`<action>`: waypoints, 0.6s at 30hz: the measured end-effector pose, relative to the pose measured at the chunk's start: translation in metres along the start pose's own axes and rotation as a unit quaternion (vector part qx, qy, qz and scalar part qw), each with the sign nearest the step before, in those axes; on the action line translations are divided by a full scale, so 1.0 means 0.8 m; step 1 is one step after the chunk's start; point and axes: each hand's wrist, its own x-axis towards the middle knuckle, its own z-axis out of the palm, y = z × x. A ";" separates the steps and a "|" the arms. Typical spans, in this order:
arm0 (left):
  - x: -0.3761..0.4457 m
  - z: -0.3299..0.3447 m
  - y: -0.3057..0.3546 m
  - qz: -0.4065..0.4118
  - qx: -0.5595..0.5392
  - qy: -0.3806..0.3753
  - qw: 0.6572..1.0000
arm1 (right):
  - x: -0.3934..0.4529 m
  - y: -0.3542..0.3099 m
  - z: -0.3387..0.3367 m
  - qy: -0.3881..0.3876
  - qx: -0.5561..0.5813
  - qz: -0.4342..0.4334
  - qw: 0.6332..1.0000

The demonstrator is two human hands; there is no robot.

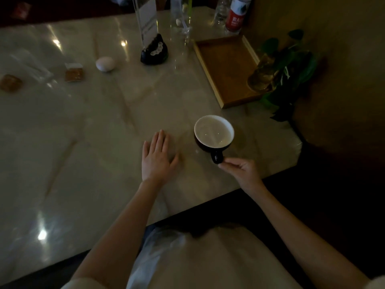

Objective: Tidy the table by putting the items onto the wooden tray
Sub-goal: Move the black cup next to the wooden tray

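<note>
The right hand [239, 170] pinches the handle of the cup [214, 133] between thumb and fingertips, the other fingers curled in; the cup, dark outside and white inside, sits on the worktop [104, 126] near its front edge, handle pointing toward the person; whether its base is lifted clear of the surface cannot be told. The left hand [158, 157] lies flat on the worktop, palm down, fingers loosely spread, holding nothing, just left of the cup and apart from it.

The tray [227, 67] lies beyond the cup at the right side of the worktop, near the far corner; its wooden floor is bare apart from a glass vase [261, 75] of green leaves that overlaps its right rim; whether the vase stands on the tray or beside it is unclear.

Well to the left, an egg [105, 63] rests on the worktop; a small brown packet [74, 73] lies just beside it, and a brown wrapped snack [10, 82] sits near the left edge. A dark sign stand [154, 50] holds a clear card behind the egg; a bottle [237, 14] with a red label stands at the far edge behind the tray.
</note>
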 end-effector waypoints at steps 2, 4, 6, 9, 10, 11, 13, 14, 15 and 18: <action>0.000 0.000 0.000 -0.002 -0.003 -0.001 1.000 | -0.002 0.004 0.002 -0.001 -0.006 -0.006 1.000; 0.000 -0.001 0.001 -0.003 -0.004 -0.001 1.000 | -0.002 0.006 0.003 -0.005 -0.018 -0.015 1.000; -0.001 -0.002 0.001 -0.004 -0.008 0.000 1.000 | 0.000 0.008 0.004 -0.018 -0.041 -0.023 0.999; -0.001 -0.003 0.002 -0.004 -0.012 0.002 1.000 | 0.003 0.013 0.002 -0.030 -0.060 -0.012 0.998; -0.001 -0.003 0.002 -0.004 -0.013 0.001 1.000 | 0.003 0.013 0.001 -0.031 -0.067 -0.009 0.997; -0.001 -0.002 0.002 -0.005 -0.012 0.000 1.000 | 0.004 0.014 0.001 -0.029 -0.073 -0.009 0.997; 0.000 0.000 0.001 -0.004 -0.009 -0.001 1.000 | 0.005 0.014 0.000 -0.029 -0.075 -0.007 0.997; 0.000 -0.001 0.001 -0.005 -0.008 -0.001 1.000 | 0.005 0.013 0.000 -0.032 -0.074 -0.007 0.997; -0.001 -0.001 0.001 -0.006 -0.006 -0.001 1.000 | 0.005 0.013 -0.001 -0.037 -0.075 -0.008 0.996; -0.001 -0.001 0.002 -0.006 -0.006 -0.007 1.000 | 0.006 0.011 -0.001 -0.049 -0.086 -0.005 0.995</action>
